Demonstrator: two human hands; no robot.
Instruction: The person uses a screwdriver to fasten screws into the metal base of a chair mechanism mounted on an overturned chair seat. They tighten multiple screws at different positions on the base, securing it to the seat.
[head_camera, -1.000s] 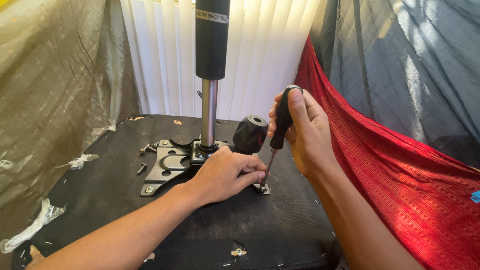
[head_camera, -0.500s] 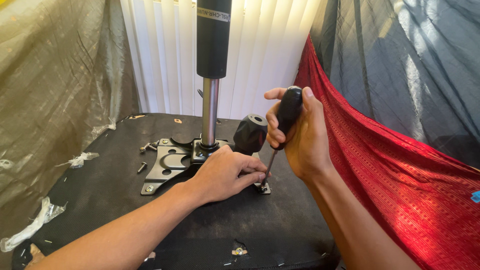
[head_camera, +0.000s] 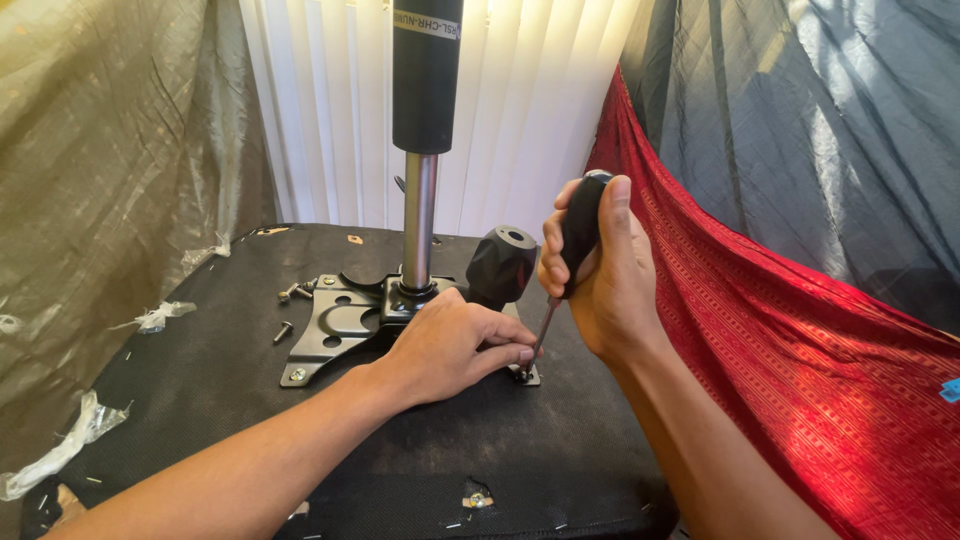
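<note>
White blinds and draped cloths, grey-gold on one side and red on the other, close in a black fabric-covered chair base turned bottom up. At the middle, the right hand is wrapped fully round the black handle of a screwdriver, its thin shaft slanting down to a screw at the corner of the metal plate. The left hand lies flat there, fingertips pinched round the tip and holding nothing else. I judge the screwdriver light and stiff, best gripped high on its handle; the tip could slip. Behind rise the steel post and a black knob, with loose screws well apart.
</note>
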